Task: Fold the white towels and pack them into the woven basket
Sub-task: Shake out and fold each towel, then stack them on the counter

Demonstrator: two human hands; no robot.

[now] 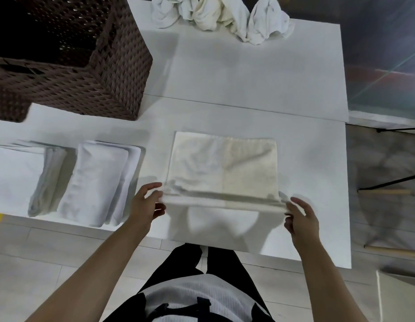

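A cream-white towel (222,166) lies spread on the white table (306,159), its near edge lifted off the surface. My left hand (147,204) pinches the near left corner and my right hand (299,217) pinches the near right corner. Two stacks of folded white towels (97,180) (18,173) lie to the left. The brown woven basket (90,73) stands at the back left, its inside dark. A heap of unfolded white towels (222,17) lies at the table's far edge.
A second white tabletop (260,73) adjoins behind, with a seam between the two. Chair legs (387,191) stand on the floor to the right. My body is close to the table's front edge.
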